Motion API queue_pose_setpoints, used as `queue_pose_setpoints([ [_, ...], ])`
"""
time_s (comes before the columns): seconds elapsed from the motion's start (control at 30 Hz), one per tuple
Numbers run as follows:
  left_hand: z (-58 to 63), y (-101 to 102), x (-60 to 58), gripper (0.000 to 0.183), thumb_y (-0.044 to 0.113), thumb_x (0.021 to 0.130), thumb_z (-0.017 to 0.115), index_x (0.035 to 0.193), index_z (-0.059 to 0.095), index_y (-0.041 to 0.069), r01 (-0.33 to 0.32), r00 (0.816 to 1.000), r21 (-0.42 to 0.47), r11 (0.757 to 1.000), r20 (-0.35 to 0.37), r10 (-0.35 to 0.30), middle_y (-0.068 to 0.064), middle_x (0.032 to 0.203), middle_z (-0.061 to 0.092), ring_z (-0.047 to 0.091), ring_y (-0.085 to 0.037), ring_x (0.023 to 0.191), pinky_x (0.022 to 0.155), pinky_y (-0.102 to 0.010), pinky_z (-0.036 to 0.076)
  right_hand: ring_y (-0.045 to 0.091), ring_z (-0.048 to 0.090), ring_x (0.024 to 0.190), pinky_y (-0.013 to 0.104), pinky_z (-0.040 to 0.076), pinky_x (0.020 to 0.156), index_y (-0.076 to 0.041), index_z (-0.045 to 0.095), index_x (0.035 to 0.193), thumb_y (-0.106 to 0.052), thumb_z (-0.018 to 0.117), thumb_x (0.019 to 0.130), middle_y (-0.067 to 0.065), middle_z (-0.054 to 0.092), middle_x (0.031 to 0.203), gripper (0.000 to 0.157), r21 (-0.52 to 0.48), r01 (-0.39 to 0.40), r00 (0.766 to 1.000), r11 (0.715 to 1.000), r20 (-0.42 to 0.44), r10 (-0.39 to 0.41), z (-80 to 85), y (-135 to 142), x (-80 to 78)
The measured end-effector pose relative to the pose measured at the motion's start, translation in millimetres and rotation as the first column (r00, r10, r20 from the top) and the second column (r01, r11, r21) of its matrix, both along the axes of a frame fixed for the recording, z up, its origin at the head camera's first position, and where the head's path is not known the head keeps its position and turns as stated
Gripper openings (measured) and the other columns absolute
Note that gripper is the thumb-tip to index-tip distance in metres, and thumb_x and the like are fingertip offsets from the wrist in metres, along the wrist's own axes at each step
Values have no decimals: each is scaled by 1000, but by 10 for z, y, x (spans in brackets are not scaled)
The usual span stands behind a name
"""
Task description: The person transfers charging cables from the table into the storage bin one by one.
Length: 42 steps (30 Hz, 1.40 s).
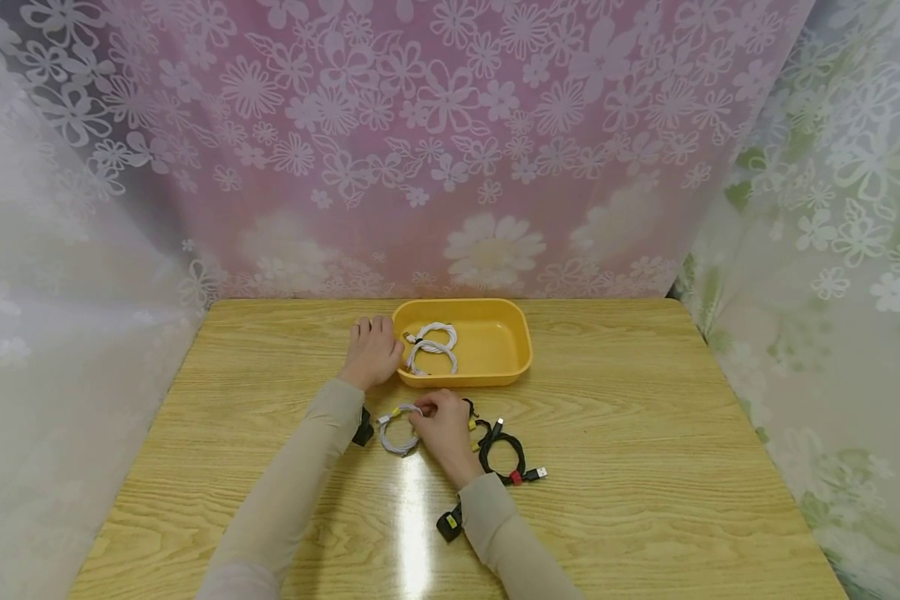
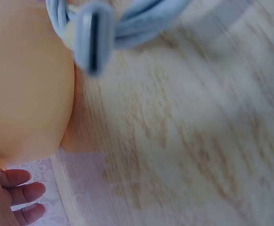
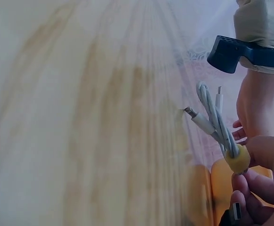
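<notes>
A yellow plastic bin [image 1: 487, 379] stands near the back of the table, with coiled white cables [image 1: 441, 343] at its left side. My left hand [image 1: 373, 352] holds the bin's left rim; in the left wrist view several fingertips [image 2: 30, 192] curl beyond the bin's wall. In front of the bin, my right hand [image 1: 444, 425] pinches a coiled light-grey cable [image 1: 396, 448] by its yellow tie [image 3: 237, 159]. Its metal-tipped plug [image 3: 200, 121] sticks out in the right wrist view. A black USB plug [image 3: 236, 213] shows below those fingers; whether they touch it I cannot tell.
Right of my right hand lies a coiled black cable [image 1: 523, 454] with a red tie. More black cable with yellow ties [image 1: 474, 425] is partly hidden by that hand. A pink floral curtain [image 1: 450, 167] hangs behind the wooden table [image 1: 630, 500].
</notes>
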<state>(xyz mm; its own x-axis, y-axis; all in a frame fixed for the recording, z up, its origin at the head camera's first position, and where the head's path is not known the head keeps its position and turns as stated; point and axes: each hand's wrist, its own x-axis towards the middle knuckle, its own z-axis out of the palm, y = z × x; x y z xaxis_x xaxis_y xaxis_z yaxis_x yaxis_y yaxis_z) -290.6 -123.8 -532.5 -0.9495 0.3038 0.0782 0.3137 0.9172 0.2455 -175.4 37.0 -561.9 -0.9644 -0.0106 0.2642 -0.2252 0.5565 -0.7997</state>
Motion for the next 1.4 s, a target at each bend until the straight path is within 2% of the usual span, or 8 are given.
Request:
queue_pose_setpoints([
  [0.17, 12, 1, 7, 16, 19, 102, 39, 95, 39, 5, -1, 1000, 8, 1000, -2, 1, -15, 96, 39, 31, -34, 89, 81, -45, 21, 10, 58, 63, 24, 49, 57, -3, 76, 85, -1, 75, 75, 0, 63, 75, 10, -102, 1, 999, 995, 51, 5, 26, 17, 16],
  [0.4, 5, 1, 1, 16, 20, 102, 39, 96, 39, 5, -4, 1000, 3, 1000, -3, 4, -14, 98, 40, 31, -34, 90, 81, -44, 22, 11, 58, 63, 23, 49, 58, -3, 76, 84, 1, 75, 76, 2, 65, 74, 9, -174, 12, 999, 985, 46, -4, 39, 64, 12],
  [0.6, -8, -5, -4, 16, 20, 102, 38, 96, 38, 6, -3, 1000, 9, 1000, -3, 3, -14, 99, 40, 30, -33, 90, 80, -44, 21, 11, 57, 63, 23, 47, 57, -5, 76, 84, -2, 72, 79, 0, 65, 76, 7, -195, 29, 995, 980, 104, -9, 87, 127, 15],
  [0.87, -15, -3, -8, 16, 20, 102, 37, 97, 38, 5, 0, 1000, 10, 1000, 0, 0, -14, 99, 39, 30, -33, 89, 80, -44, 21, 13, 57, 64, 24, 47, 57, -9, 76, 84, -6, 73, 81, -1, 66, 77, 5, -231, 62, 990, 971, 136, -31, 126, 209, 19],
  [1.4, -37, -7, -20, 16, 20, 103, 36, 95, 37, 6, 9, 1000, 10, 1000, -6, -9, -13, 97, 37, 28, -33, 88, 79, -44, 19, 15, 58, 63, 24, 46, 54, -7, 77, 85, -4, 73, 82, 1, 67, 75, 6, -289, 73, 994, 954, 97, -47, 332, 367, 37],
])
